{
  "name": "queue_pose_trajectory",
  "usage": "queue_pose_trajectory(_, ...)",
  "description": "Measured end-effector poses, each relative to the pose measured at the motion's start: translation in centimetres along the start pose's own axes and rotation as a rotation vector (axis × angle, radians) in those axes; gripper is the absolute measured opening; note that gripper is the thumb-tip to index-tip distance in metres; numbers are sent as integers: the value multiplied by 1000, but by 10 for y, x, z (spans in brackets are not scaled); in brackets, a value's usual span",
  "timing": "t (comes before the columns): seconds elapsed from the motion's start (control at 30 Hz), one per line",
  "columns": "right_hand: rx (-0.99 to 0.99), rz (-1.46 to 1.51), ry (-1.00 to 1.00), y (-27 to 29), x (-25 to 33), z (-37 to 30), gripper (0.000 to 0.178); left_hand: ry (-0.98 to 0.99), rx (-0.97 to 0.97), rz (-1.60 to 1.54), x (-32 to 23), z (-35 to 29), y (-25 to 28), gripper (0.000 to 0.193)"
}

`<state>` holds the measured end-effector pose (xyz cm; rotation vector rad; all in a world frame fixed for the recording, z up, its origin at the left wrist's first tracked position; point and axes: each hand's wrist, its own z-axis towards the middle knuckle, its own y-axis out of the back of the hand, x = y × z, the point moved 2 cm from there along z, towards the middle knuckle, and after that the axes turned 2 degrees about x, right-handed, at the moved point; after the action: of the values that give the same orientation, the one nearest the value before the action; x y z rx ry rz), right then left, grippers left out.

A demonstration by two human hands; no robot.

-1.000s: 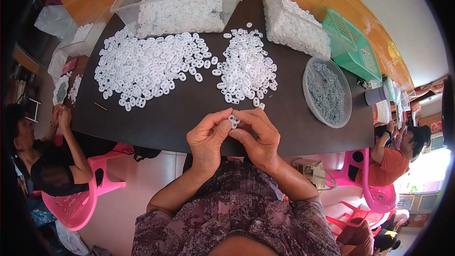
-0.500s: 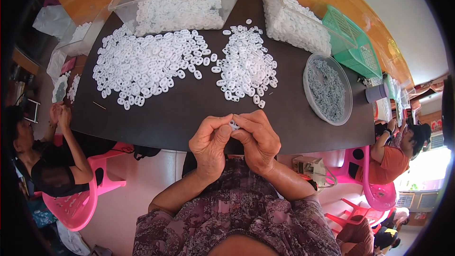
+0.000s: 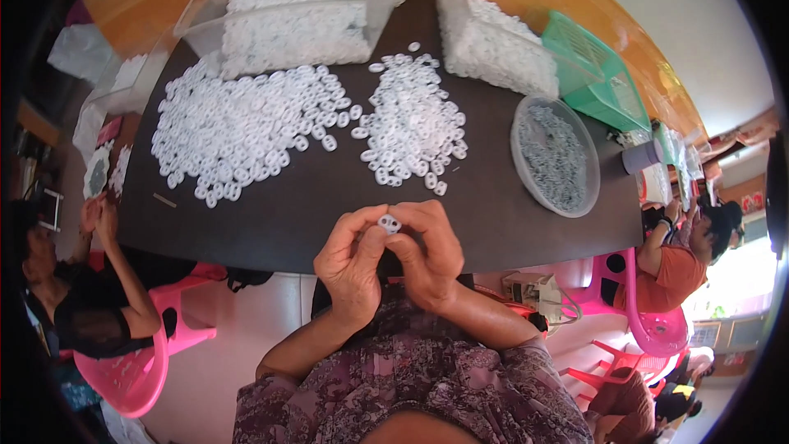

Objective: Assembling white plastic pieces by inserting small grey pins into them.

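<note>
Both hands meet above the table's near edge, around a small white oval plastic piece [image 3: 389, 224] with two dark holes. My left hand [image 3: 349, 259] pinches it from the left between thumb and fingers. From the right, the fingers and thumb of my right hand [image 3: 431, 251] close on the same piece. Beyond them lies a smaller heap of white oval pieces [image 3: 413, 115], and to its left a wider heap of similar two-holed pieces [image 3: 238, 127]. A round clear tub [image 3: 593, 173] at the right holds many small grey parts.
A large clear bin [image 3: 386, 12] of white pieces stands at the back, with another clear bin [image 3: 493, 45] right of it. Green baskets [image 3: 604, 74] and a grey-purple cylinder [image 3: 641, 157] are at the far right. People sit on pink chairs at both sides.
My hands have shifted slightly left in view, and the white piece between them now shows its two holes more fully. The view itself has tilted a little.
</note>
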<state>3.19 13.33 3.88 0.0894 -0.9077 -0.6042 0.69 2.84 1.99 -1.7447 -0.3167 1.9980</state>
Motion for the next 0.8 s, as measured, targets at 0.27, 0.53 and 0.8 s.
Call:
queue_pose_trajectory(0.27,-125,-36,138,-7,-2,1,15,-100,33,15,9,-4,-4,17)
queue_pose_trajectory(0.53,-151,-57,214,-3,-7,4,12,-214,24,137,13,-1,-12,15)
queue_pose_trajectory(0.8,-209,-40,153,-5,-5,6,13,-247,58,156,13,3,-15,14)
